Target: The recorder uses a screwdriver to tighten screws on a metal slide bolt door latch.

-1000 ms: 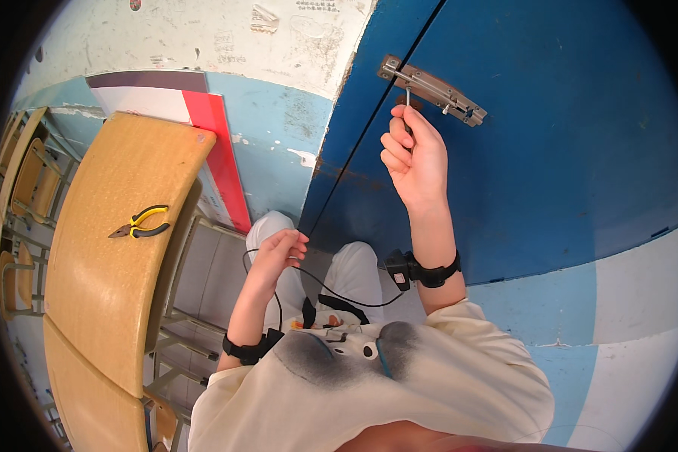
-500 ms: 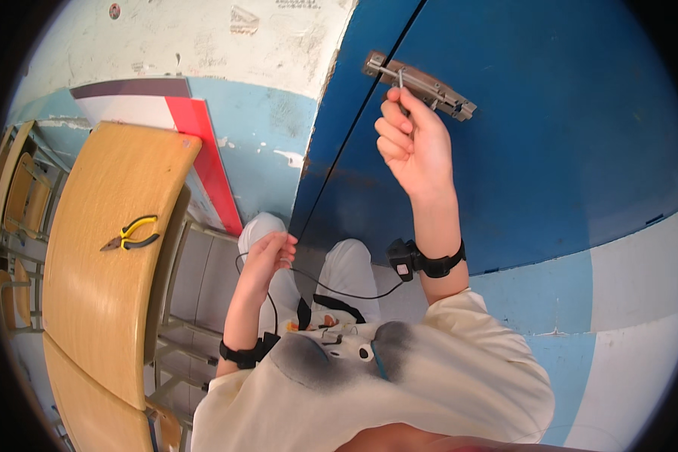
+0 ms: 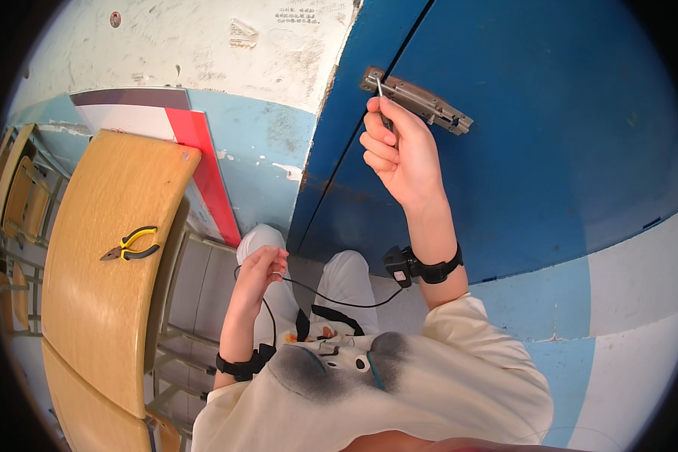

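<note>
Right hand at door bolt, tool now on left end

Right hand (image 3: pixel 403 154), fist closed round a thin metal tool (image 3: pixel 380 94), has shifted left along the sliding bolt (image 3: pixel 418 100) on the blue door (image 3: pixel 550 151); work proceeding. Left hand (image 3: pixel 260 267) low, fingers loosely curled near black cable (image 3: pixel 331 300). Pliers (image 3: pixel 132 244) lie unused on far-left desk (image 3: pixel 90 301).

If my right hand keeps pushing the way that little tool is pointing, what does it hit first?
Probably the metal slide bolt on the blue door: the thin tool in your right hand already points at its left end, seemingly touching.

Blue door (image 3: pixel 550 151) (yellow-handled pliers (image 3: pixel 132 244))
</note>
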A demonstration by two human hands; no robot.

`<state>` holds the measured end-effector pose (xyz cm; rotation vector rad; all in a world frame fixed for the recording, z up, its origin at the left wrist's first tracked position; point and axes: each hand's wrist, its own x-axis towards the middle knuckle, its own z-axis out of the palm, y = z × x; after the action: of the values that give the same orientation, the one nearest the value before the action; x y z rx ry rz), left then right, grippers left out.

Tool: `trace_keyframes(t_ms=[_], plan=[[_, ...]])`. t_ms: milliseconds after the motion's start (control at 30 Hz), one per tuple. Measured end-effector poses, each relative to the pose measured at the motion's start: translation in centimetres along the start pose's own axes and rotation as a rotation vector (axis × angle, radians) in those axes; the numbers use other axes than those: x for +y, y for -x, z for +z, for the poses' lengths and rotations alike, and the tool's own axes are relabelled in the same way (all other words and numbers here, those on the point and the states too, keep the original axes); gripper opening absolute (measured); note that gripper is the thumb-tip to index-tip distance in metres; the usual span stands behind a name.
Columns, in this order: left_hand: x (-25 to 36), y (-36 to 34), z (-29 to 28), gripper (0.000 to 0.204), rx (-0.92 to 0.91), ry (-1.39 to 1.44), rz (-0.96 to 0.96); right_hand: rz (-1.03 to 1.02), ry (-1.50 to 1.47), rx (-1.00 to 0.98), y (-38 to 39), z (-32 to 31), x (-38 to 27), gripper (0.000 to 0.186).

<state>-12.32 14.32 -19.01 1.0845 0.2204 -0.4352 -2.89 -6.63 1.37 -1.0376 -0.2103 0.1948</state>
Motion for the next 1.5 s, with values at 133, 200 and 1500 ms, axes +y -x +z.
trace_keyframes(t_ms=[133,200,1500], plan=[[1.4,-0.6,-0.5,0.022,-0.024,-0.152,-0.001,0.019,-0.002,0.014,-0.3,-0.5,-0.7,0.015],[3.2,-1.4,-1.5,0.022,-0.026,-0.258,0.029,0.015,0.07,0.038,0.0,-0.1,-1.2,0.011],[2.3,-3.8,-12.3,0.042,-0.625,-1.929,0.06,-1.168,1.642,-0.152,-2.7,-1.7,-5.1,0.009]])
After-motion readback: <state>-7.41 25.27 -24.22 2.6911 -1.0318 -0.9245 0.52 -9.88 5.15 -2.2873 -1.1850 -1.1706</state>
